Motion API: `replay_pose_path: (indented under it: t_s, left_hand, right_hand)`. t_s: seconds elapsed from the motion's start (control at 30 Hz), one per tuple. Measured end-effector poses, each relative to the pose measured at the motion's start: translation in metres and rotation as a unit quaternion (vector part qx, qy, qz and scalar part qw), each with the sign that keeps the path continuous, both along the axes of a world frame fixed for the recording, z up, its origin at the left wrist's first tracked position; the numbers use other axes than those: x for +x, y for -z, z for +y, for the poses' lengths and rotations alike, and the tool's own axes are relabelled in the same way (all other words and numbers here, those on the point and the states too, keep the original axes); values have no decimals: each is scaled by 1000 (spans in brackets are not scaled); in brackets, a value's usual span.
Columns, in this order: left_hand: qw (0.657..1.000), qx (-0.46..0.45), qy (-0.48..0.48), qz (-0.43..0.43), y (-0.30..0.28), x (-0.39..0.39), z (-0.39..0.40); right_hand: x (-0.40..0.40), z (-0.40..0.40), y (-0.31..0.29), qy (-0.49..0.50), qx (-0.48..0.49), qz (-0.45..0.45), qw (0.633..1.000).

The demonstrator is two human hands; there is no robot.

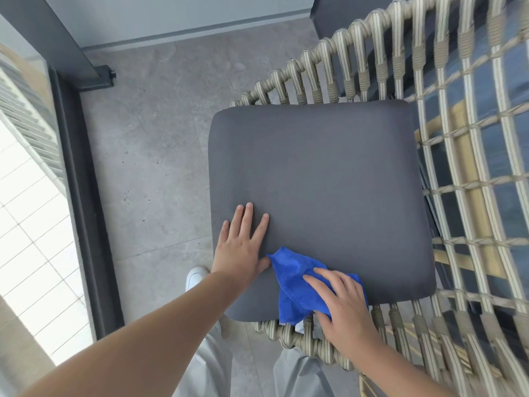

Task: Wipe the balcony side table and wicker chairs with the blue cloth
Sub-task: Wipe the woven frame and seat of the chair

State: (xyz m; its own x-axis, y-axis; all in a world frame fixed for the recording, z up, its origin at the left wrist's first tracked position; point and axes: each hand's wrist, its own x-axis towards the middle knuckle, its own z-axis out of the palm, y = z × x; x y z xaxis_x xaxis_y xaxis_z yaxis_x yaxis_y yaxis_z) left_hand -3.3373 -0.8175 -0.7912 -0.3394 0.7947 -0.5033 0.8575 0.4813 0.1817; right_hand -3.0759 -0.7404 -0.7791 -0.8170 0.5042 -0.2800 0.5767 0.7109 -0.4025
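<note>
A wicker chair (pixel 463 179) with a beige woven frame fills the right side of the head view. Its dark grey seat cushion (pixel 323 179) lies flat in the middle. My left hand (pixel 243 245) rests flat on the cushion's near left part, fingers spread, holding nothing. The blue cloth (pixel 294 285) lies crumpled on the cushion's near edge, one corner hanging over the front rim. My right hand (pixel 340 308) presses down on the cloth, fingers spread over it, just right of my left hand. The side table is out of view.
Grey floor tiles (pixel 154 156) stretch to the left of the chair. A dark railing frame (pixel 77 173) and glass run along the left edge. A grey wall base (pixel 186 27) closes the far side. My legs and a white shoe (pixel 197 276) stand at the chair's front.
</note>
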Motion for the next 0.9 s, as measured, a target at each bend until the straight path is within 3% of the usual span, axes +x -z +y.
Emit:
replay_pose_path:
  t_s: [0.17,0.33,0.47,0.7,0.8,0.9]
  left_hand:
    - [995,70,-58,30,4,-1,-10]
    - [989,64,-130,18,7,-6,-14]
    - [990,54,-128,-15,6,-22,-6]
    - [987,25,-150,-61,-4,-55,13]
    - [983,38,-157,-85,-5,-63,18]
    - [983,44,-151,-92,-6,-69,11]
  right_hand:
    - [-54,54,-22,60,-10,63,996]
    - [-142,126,-32,86,17,96,992]
    - [-221,174,-34,93,6,113,989]
    - [-326,189,-16,57,-35,0,998]
    - [-344,178,-5,31,-5,-87,996]
    - [-344,163,-3,23,-5,-93,995]
